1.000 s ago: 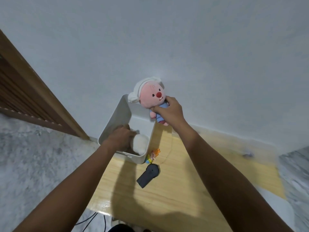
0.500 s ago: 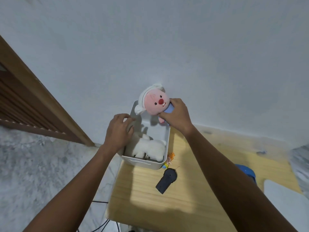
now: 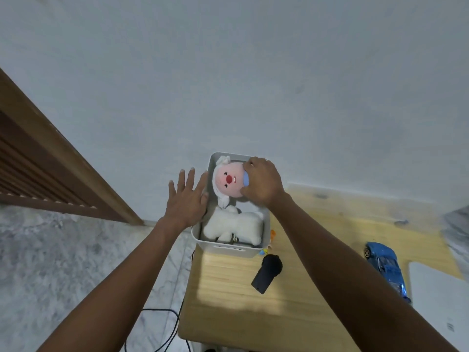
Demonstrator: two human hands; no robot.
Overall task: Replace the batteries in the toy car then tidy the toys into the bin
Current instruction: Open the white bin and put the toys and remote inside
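Pale wooden table (image 3: 317, 250) against white wall. White bin (image 3: 229, 247) at table's left edge, white plush (image 3: 236, 224) inside. Right hand (image 3: 262, 184) closed on pink plush (image 3: 228, 182), pressing it into bin's far end. Left hand (image 3: 186, 199) open, fingers spread, thumb against bin's left wall, likely steadying. Blue toy car (image 3: 385, 265) well right of bin, not yet binned.

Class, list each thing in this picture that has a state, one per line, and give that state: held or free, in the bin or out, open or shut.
Left hand: open, fingers spread, beside the bin's left wall.
Right hand: shut on the pink plush.
Pink plush: held, at the bin's far end.
White plush: lying in the bin.
Bin: open-topped, on the table.
Blue toy car: out, on the table.
Black remote: out, on the table.
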